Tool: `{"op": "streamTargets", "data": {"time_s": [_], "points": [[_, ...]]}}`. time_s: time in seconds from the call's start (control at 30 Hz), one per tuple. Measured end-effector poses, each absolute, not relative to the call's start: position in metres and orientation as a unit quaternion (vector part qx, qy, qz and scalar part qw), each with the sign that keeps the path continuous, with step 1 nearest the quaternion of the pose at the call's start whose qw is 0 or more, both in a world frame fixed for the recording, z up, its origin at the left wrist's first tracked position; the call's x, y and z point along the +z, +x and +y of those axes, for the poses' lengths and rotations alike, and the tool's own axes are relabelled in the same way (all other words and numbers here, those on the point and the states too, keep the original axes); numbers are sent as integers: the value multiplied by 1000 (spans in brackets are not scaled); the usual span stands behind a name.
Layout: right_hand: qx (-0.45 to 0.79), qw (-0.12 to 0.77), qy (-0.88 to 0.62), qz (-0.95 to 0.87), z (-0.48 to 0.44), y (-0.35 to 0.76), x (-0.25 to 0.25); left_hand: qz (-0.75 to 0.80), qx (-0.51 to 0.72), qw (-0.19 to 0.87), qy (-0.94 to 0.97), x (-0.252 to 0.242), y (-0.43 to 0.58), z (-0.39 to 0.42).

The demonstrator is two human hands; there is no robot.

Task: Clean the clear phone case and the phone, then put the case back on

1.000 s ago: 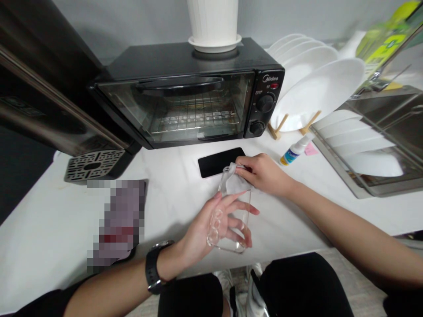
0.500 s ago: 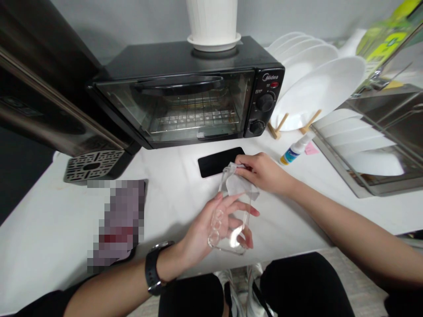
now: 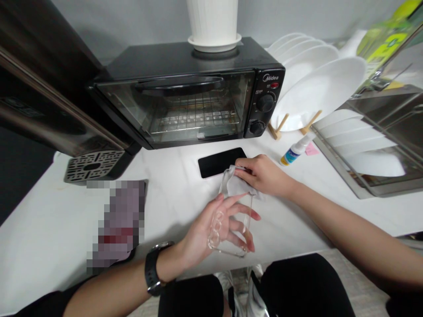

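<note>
Little has shifted on my feed over the last second: my left grip [image 3: 205,226] and right grip [image 3: 262,177] sit almost where they were, while the pale cloth [image 3: 241,184] has spread a little wider over the far end of the clear phone case [image 3: 233,220], and a bright glare on the case's near end half a second ago is gone, so I judge the case has tipped slightly. To me that reads as small rubbing motions confined to the far end, with the near end left uncovered. My left grip is grasping the case, thumb along its left side and spread fingers visible through the clear back; the case is tilted above the near part of the surface [image 3: 158,189]. My right grip is closed on the cloth, pinched near the case's far edge; whether those fingers also press the case through it, I cannot tell. Just beyond, the dark-screened phone [image 3: 220,164] lies on the surface, partly hidden by my right grip. Farther right stands a small spray bottle [image 3: 293,154] beside a pink slip [image 3: 311,149], with the toaster oven [image 3: 198,94] on the far side
</note>
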State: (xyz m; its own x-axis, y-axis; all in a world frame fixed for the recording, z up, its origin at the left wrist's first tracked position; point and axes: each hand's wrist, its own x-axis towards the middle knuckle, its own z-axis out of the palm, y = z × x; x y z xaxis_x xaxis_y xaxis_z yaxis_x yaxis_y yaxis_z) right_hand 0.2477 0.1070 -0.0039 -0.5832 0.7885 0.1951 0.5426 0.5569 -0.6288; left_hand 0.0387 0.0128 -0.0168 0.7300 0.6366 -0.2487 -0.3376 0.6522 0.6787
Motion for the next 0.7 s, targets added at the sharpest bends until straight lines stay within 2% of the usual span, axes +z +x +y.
{"op": "streamTargets", "data": {"time_s": [0.1, 0.27, 0.43, 0.6, 0.7], "points": [[315, 257, -360, -840, 107, 247, -5, 245, 300, 866, 317, -18, 39, 12], [209, 213, -428, -853, 109, 248, -6, 232, 267, 883, 309, -16, 39, 11], [329, 274, -368, -825, 108, 247, -5, 239, 295, 868, 320, -17, 38, 12], [253, 258, -422, -832, 108, 248, -5, 233, 270, 879, 317, -17, 39, 12], [323, 285, -376, -820, 108, 248, -5, 239, 292, 871, 315, -14, 40, 12]]}}
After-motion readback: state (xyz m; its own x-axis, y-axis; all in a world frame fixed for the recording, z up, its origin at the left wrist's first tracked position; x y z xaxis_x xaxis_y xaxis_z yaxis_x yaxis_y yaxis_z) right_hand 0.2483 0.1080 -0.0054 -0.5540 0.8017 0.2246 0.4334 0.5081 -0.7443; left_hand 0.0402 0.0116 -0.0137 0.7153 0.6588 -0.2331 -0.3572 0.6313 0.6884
